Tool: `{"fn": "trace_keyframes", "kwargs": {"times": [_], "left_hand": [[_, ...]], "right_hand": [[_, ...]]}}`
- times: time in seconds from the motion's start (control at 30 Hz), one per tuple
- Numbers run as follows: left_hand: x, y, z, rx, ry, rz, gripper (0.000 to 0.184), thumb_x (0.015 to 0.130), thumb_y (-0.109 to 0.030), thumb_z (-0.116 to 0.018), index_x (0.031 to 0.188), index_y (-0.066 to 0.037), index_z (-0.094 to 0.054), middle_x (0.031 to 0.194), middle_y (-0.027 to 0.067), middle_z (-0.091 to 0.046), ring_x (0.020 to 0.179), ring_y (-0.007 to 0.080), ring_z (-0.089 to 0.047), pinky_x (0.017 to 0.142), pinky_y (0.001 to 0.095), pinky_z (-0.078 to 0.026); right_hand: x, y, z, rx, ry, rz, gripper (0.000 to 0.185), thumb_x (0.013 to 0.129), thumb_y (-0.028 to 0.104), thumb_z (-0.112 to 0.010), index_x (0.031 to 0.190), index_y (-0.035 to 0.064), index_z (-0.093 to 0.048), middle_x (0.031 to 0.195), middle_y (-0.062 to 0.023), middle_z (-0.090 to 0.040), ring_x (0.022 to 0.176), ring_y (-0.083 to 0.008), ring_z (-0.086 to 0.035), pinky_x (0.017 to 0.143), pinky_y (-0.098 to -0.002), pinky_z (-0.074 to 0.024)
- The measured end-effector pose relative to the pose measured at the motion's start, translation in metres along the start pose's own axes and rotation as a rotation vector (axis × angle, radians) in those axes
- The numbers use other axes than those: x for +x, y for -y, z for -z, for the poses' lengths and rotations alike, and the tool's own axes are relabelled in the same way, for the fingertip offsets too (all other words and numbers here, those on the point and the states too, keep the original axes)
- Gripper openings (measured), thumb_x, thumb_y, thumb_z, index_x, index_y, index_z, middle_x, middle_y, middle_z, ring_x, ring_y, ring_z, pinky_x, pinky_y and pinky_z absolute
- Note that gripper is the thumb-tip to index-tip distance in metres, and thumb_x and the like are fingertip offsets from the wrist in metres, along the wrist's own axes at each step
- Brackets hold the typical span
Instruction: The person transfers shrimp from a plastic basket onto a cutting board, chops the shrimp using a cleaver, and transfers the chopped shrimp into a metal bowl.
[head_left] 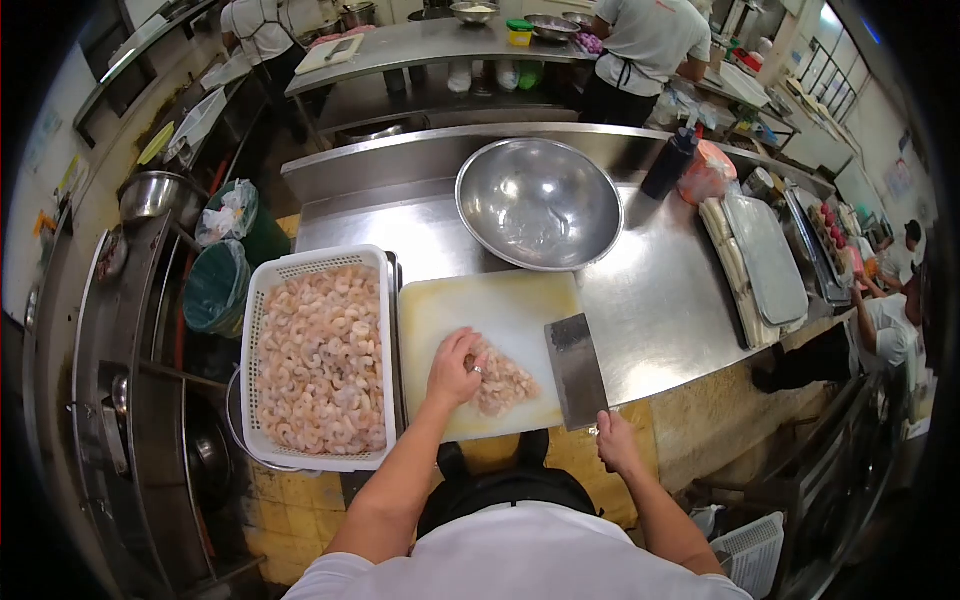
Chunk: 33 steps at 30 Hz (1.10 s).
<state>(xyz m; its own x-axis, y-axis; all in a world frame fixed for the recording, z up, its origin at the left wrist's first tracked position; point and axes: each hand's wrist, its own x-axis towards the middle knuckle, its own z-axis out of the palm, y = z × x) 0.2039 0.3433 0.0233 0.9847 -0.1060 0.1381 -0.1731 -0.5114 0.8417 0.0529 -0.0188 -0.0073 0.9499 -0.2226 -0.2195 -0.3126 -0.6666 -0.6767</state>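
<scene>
White-shirted torso [530,560] at 6 o'clock, left hand [456,368] cupped against pale-pink chopped shrimp [508,388] on white rectangular board [520,300], grip unclear, could get nicked if right hand [617,443], clenched around grey steel cleaver [578,375] at shrimp's 3 o'clock, skids on wet-looking bits.

Shrimp [508,388] pale pink; cutting board [490,300] white, yellow-edged; cleaver [580,378] dark grey; basket [320,461] white.

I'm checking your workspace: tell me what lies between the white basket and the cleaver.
The head view shows the cutting board, left hand and shrimp pile between them.
</scene>
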Motion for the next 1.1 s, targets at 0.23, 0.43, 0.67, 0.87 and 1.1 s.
{"fn": "trace_keyframes", "kwargs": {"times": [0.23,0.43,0.67,0.87,1.1], "left_hand": [[-0.017,0.006,-0.004,0.377,-0.039,-0.023,0.077,0.093,-0.041,-0.072,0.151,0.002,-0.046,0.162,0.0251,-0.042,0.155,0.0440,-0.031,0.130,0.0551,-0.020],[-0.021,0.011,-0.006,0.276,-0.034,-0.013,0.082,0.096,-0.045,-0.069,0.156,0.003,-0.038,0.163,0.0257,-0.040,0.156,0.0446,-0.030,0.131,0.0540,-0.019],[-0.025,0.001,-0.010,0.274,0.016,-0.006,0.097,0.091,-0.049,-0.074,0.159,0.006,-0.031,0.164,0.0286,-0.037,0.156,0.0451,-0.029,0.131,0.0526,-0.020],[-0.039,-0.027,-0.020,0.258,-0.048,-0.009,0.113,0.082,-0.047,-0.084,0.161,0.006,-0.024,0.165,0.0305,-0.029,0.153,0.0470,-0.030,0.128,0.0503,-0.027],[-0.039,-0.028,-0.029,0.224,-0.077,0.053,0.110,0.080,-0.042,-0.087,0.158,0.008,-0.027,0.167,0.0301,-0.026,0.156,0.0454,-0.025,0.129,0.0496,-0.025]], "right_hand": [[-0.005,0.045,-0.003,0.056,0.079,-0.161,0.048,0.112,0.038,-0.047,0.087,-0.0019,-0.060,0.068,-0.0192,-0.062,0.059,-0.0333,-0.064,0.058,-0.0479,-0.0516],[-0.012,0.080,-0.014,-0.048,0.094,-0.022,0.047,0.111,0.035,-0.048,0.092,-0.0045,-0.063,0.081,-0.0310,-0.065,0.080,-0.0506,-0.066,0.073,-0.0542,-0.0516],[-0.009,0.090,-0.046,-0.090,0.138,0.067,0.045,0.110,0.033,-0.049,0.097,-0.0064,-0.066,0.092,-0.0363,-0.067,0.089,-0.0573,-0.065,0.078,-0.0614,-0.0500],[-0.030,0.108,-0.078,-0.065,0.160,0.080,0.048,0.110,0.036,-0.048,0.098,-0.0057,-0.068,0.091,-0.0375,-0.067,0.088,-0.0585,-0.065,0.079,-0.0653,-0.0503],[-0.030,0.113,-0.097,0.114,0.308,0.045,0.049,0.112,0.038,-0.045,0.094,-0.0038,-0.063,0.067,-0.0196,-0.065,0.056,-0.0306,-0.069,0.055,-0.0466,-0.0545]]}}
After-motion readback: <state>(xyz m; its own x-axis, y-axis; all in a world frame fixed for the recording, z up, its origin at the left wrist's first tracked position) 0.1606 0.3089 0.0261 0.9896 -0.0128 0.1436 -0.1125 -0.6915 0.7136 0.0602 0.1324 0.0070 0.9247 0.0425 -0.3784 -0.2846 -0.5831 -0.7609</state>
